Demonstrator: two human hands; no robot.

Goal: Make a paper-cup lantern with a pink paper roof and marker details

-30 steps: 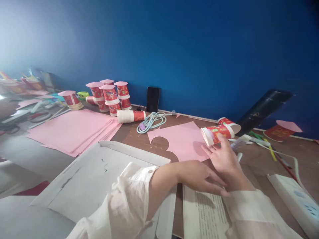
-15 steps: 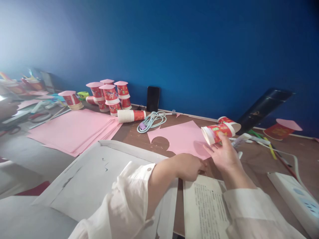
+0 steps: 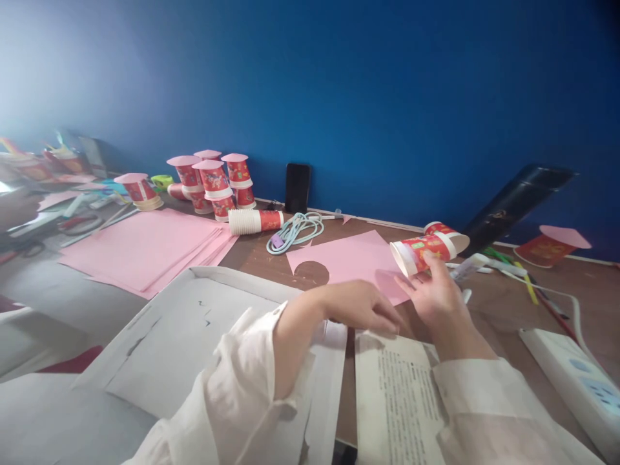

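My right hand (image 3: 438, 300) has its thumb across a red printed paper cup (image 3: 426, 250) with a white rim, tipped on its side; some fingers stretch out below it. A second red paper cup (image 3: 443, 229) lies right behind. My left hand (image 3: 361, 307) hovers palm down over the top edge of a printed booklet (image 3: 397, 400), fingers loosely bent and apart, nothing visible in them. Beyond both hands lies a pink paper sheet (image 3: 349, 258) with a round piece cut out.
To the left are a pink paper stack (image 3: 140, 248), a white box lid (image 3: 169, 361), nested cups (image 3: 254, 221) and cups topped with pink discs (image 3: 213, 181). A coiled cable (image 3: 295, 232), phone (image 3: 297, 187), dark flask (image 3: 518, 210) and power strip (image 3: 571, 374) are around. Another person's hand (image 3: 19, 206) is blurred far left.
My left hand has lifted slightly and its fingers have uncurled from a tighter bend. My right hand and the cup stay nearly still. The whole view has shifted a little.
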